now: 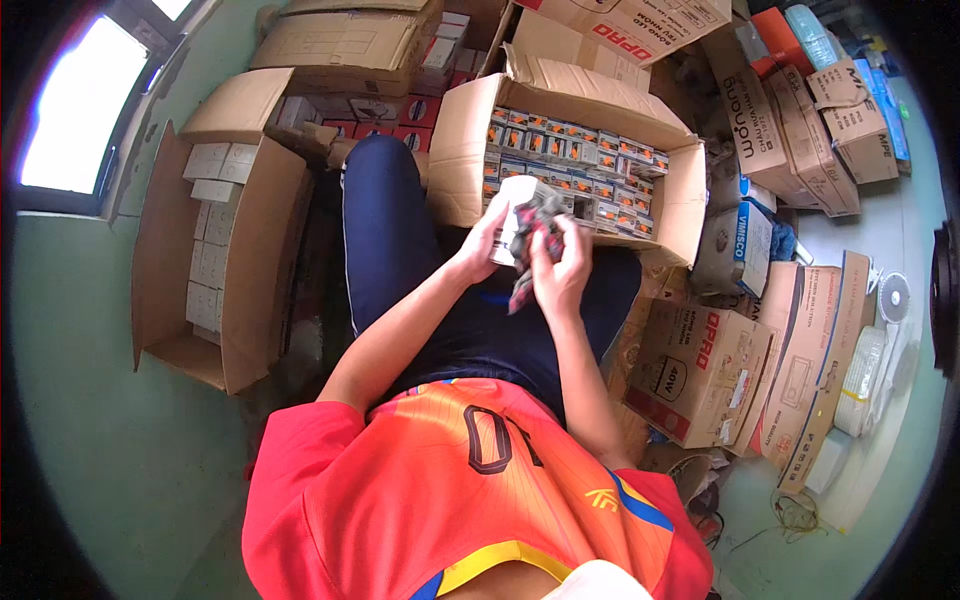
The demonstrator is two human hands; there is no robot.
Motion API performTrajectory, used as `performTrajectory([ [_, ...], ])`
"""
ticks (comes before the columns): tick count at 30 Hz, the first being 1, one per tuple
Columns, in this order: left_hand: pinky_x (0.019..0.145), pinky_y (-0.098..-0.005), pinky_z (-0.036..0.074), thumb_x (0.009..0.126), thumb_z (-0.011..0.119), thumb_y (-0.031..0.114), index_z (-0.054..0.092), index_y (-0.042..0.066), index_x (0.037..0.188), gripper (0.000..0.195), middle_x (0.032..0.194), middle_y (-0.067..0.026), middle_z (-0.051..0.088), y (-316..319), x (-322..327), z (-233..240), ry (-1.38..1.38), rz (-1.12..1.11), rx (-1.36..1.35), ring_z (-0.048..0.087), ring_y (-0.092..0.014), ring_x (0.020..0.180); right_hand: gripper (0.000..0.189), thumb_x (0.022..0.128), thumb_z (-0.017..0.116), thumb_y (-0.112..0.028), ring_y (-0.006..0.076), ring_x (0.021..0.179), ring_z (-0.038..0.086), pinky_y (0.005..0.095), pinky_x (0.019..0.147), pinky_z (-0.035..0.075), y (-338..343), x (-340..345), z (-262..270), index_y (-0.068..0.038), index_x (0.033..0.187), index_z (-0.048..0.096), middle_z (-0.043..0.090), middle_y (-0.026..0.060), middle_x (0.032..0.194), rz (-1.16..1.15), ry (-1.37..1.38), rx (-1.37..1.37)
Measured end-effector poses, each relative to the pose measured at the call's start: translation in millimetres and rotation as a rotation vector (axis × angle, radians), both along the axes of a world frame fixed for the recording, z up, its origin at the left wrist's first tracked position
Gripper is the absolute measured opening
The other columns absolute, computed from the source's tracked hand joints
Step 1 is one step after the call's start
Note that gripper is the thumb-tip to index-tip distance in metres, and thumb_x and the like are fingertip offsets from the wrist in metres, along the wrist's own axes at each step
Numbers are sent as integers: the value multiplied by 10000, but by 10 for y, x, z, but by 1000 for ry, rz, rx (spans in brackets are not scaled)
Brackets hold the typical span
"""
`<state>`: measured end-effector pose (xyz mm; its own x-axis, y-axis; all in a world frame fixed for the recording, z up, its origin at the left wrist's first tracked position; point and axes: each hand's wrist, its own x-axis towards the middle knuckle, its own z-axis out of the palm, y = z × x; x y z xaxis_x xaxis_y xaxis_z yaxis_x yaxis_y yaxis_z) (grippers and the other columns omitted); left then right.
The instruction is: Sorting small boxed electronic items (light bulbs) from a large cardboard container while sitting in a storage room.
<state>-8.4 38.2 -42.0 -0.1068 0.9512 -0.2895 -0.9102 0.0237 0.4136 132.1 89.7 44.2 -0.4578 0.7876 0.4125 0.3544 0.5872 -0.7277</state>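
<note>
My left hand (480, 246) is closed around a small white box (507, 238), held up over my lap. In my right hand (564, 259) is a crumpled dark cloth (541, 217) with reddish patches, pressed against the side of the box. The cloth and fingers hide part of that box. Just beyond my hands stands an open cardboard carton (466, 142) with its flaps spread. Inside are rows of small printed boxes (559, 146), white and blue with orange marks.
To my left, a narrow open carton (259, 277) holds stacked white boxes (214, 225). Closed cartons (345, 45) are piled ahead. On my right are a printed carton (697, 367), long flat cartons (802, 360) and a coiled white cable (861, 382). A window (82, 112) is at upper left.
</note>
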Motion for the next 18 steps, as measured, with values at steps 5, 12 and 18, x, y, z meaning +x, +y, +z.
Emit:
performTrajectory([
  [5, 1065, -459, 560, 1128, 380, 578, 496, 48, 1543, 683, 1385, -155, 681, 6, -32, 3, -29, 54, -69, 697, -287, 1203, 333, 904, 774, -133, 399, 981, 655, 467, 888, 540, -88, 56, -77, -7, 1187, 652, 627, 189, 1049, 72, -29, -39],
  [12, 1068, -454, 541, 1138, 424, 514, 488, 162, 1570, 560, 1406, -85, 669, 7, 76, 204, -24, -10, -9, 677, -247, 1225, 298, 927, 776, -163, 379, 965, 669, 463, 855, 546, 409, -151, 82, -26, 1163, 657, 636, 175, 1035, -42, -24, 42],
  [18, 1122, -487, 521, 1130, 378, 574, 503, 46, 1541, 681, 1400, -160, 675, -2, -51, 211, -53, 37, -84, 686, -300, 1230, 328, 877, 783, -143, 394, 976, 656, 465, 860, 548, -156, 5, -57, -19, 1154, 658, 619, 174, 1035, 70, -7, -3],
])
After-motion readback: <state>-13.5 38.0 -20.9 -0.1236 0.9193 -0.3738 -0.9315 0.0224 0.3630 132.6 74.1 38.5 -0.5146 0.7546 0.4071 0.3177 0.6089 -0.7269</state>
